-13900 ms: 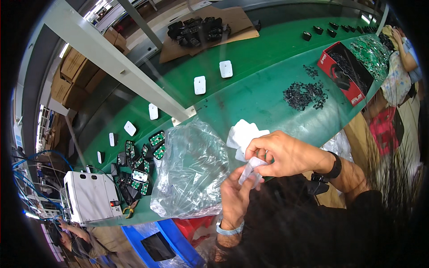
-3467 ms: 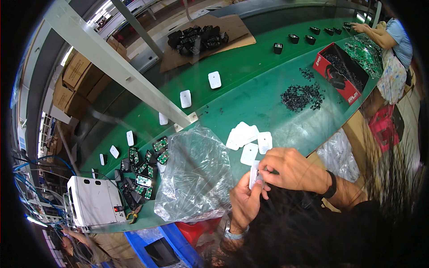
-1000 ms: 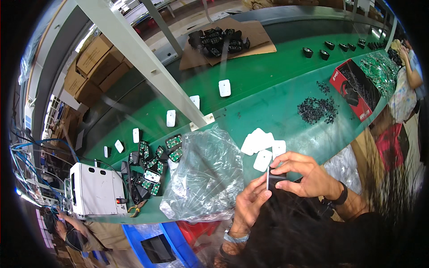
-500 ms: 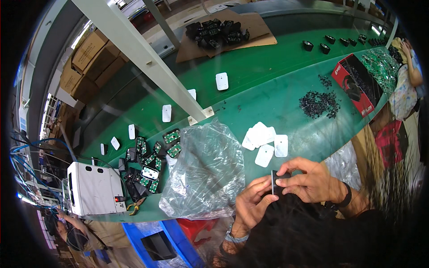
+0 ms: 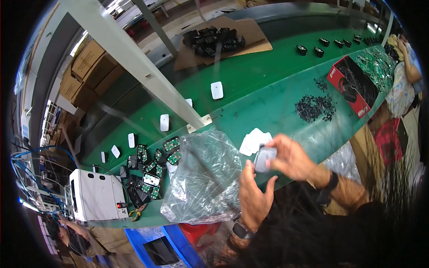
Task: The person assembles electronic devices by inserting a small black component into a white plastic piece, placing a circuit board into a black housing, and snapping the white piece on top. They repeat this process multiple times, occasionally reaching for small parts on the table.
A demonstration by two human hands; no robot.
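Note:
Pinched in the fingers of my right hand (image 5: 295,161) is a small rounded-rectangular casing (image 5: 264,159), its pale grey face showing and one edge dark; motion blurs it. Just below and left of the casing, my left hand (image 5: 255,198) has thumb and fingers spread, with nothing visible in it. Whether its fingertips touch the casing, I cannot tell. Beyond both hands lies a loose stack of white rounded plates (image 5: 254,141), partly covered by the casing and right hand. A crumpled clear plastic bag (image 5: 203,183) is left of my left hand.
Black casings with green circuit boards (image 5: 152,169) heap left of the bag, beside pliers (image 5: 137,213) and a white machine (image 5: 99,194). Small black parts (image 5: 315,108) lie near a red box (image 5: 351,91). A slanting post (image 5: 147,71) rises between belt and bench. White plates (image 5: 216,90) dot the belt.
My left hand has come off the casing and opened. My right hand has carried it away from me toward the white plates, turning its face into view.

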